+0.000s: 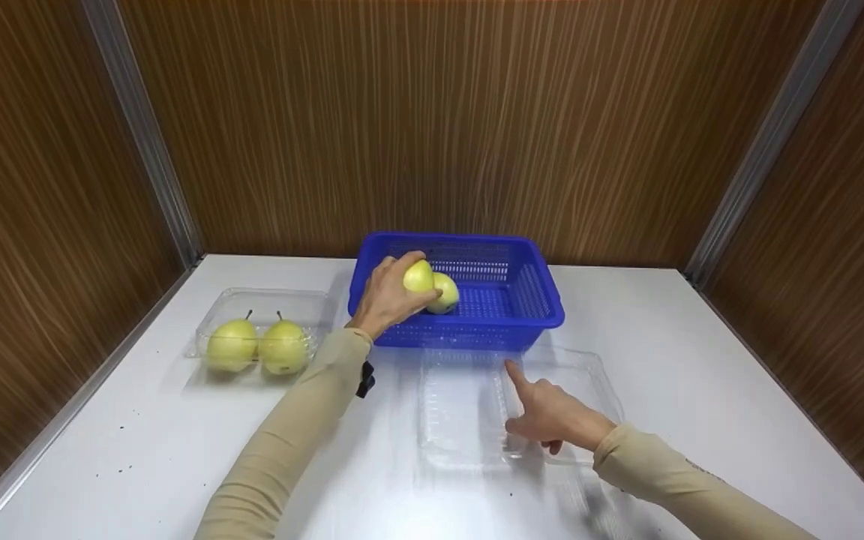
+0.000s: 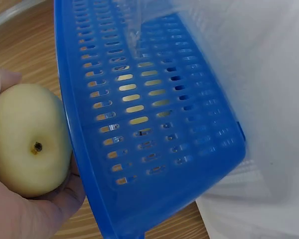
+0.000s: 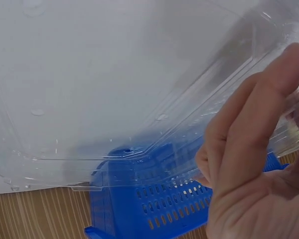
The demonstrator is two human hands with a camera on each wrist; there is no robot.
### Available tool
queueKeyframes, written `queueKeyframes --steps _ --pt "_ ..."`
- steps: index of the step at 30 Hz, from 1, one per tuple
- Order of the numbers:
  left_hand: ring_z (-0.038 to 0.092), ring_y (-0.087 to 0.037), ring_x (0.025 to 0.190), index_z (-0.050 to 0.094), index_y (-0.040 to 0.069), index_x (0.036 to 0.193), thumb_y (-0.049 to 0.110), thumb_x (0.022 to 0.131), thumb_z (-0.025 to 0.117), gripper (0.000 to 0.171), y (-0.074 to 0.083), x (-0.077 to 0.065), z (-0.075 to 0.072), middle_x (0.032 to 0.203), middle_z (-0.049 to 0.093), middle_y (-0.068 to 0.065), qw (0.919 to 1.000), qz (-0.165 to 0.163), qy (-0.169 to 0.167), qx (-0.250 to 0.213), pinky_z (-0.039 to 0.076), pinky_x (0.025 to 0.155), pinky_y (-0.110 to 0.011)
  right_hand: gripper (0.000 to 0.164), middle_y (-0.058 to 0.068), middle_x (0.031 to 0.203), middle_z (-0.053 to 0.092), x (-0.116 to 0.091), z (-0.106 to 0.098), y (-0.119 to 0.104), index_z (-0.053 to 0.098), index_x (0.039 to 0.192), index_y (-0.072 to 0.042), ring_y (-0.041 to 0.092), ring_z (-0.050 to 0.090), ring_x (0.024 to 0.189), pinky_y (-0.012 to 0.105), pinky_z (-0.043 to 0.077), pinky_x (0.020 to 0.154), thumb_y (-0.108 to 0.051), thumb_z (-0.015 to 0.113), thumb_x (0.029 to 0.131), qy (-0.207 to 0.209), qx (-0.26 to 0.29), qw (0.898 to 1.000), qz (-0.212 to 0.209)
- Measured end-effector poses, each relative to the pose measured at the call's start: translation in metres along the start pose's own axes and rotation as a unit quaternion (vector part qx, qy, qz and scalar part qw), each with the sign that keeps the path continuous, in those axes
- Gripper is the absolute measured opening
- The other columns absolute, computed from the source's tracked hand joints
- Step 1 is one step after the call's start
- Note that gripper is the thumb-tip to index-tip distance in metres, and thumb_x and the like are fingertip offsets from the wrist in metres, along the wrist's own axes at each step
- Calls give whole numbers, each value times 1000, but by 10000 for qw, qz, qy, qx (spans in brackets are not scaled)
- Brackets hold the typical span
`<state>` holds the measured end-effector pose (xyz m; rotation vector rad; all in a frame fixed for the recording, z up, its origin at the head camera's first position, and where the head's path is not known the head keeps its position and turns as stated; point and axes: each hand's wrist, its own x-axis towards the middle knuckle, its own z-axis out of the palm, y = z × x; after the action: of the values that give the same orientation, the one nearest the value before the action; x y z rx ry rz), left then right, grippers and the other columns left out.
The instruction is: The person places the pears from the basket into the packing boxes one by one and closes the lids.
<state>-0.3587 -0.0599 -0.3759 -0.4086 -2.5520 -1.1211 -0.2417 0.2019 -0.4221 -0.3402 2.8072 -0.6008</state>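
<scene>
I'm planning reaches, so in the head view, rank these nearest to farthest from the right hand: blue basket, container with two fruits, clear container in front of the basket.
From the right hand:
1. Clear container: overlapping the hand in this view.
2. Blue basket: ahead, slightly left.
3. Container with two fruits: far left.

At left, a pale yellow fruit (image 2: 27, 134) is gripped by the left hand (image 2: 30, 211); the centre is filled by a slotted blue basket (image 2: 139, 198), the right by a white surface (image 2: 274, 104).
</scene>
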Motion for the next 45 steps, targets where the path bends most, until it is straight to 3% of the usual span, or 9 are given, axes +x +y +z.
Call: queueKeyframes --steps 6,11,15,19,22,28,36,41,45 --pt "58 -20 94 58 24 133 39 76 79 63 6 -17 2 114 60 -5 9976 566 -393 -62 54 70 -32 86 6 60 53 0 -1 4 22 157 -14 10 48 35 28 45 34 -16 66 83 243 65 9997 -79" --pt "61 -22 102 58 21 132 37 74 80 63 19 -36 8 124 61 -6 9844 1356 -1119 52 56 72 -30 83 4 55 54 0 -1 7 26 156 -12 9 48 34 28 45 34 -15 64 83 383 59 9991 -183" --pt "59 -18 105 57 23 134 39 75 80 66 27 -56 16 127 59 -3 9627 1728 -2066 256 54 75 -28 83 3 53 54 2 0 8 25 155 -8 9 49 33 28 45 34 -14 63 81 468 43 9984 -310" --pt "56 -12 100 58 26 135 44 77 77 64 29 -75 28 119 62 1 9290 2063 -3031 500 49 77 -25 83 4 55 55 3 1 9 25 155 -6 10 50 33 29 45 33 -14 64 82 514 119 9977 -431" --pt "55 -8 96 59 26 135 46 79 75 61 27 -85 36 117 64 3 9073 2293 -3467 636 46 77 -22 82 4 56 55 2 0 9 27 154 -6 10 50 33 29 45 33 -14 65 82 543 164 9975 -426" --pt "53 -4 90 61 26 132 45 86 67 50 23 -94 43 109 65 4 8895 2659 -3632 777 43 75 -16 82 7 61 57 2 0 9 27 154 -6 12 52 32 29 44 33 -15 66 82 584 59 9975 -386" --pt "53 -4 84 61 27 132 48 90 60 47 24 -99 45 105 63 4 8759 2880 -3765 907 43 70 -16 81 7 64 57 3 -1 10 27 154 -6 12 52 32 29 45 33 -14 65 83 573 30 9975 -410" --pt "53 -4 82 61 28 133 49 93 55 45 23 -101 49 104 62 4 8722 2874 -3833 984 43 68 -17 82 8 63 58 5 -1 11 25 155 -7 12 52 33 29 45 34 -14 65 83 527 66 9975 -458" --pt "54 -5 80 59 30 134 55 94 49 47 23 -103 51 104 61 5 8756 2776 -3795 1108 44 65 -18 79 8 65 59 4 -2 14 27 154 -6 11 52 34 29 45 34 -15 64 85 561 31 9962 -666"
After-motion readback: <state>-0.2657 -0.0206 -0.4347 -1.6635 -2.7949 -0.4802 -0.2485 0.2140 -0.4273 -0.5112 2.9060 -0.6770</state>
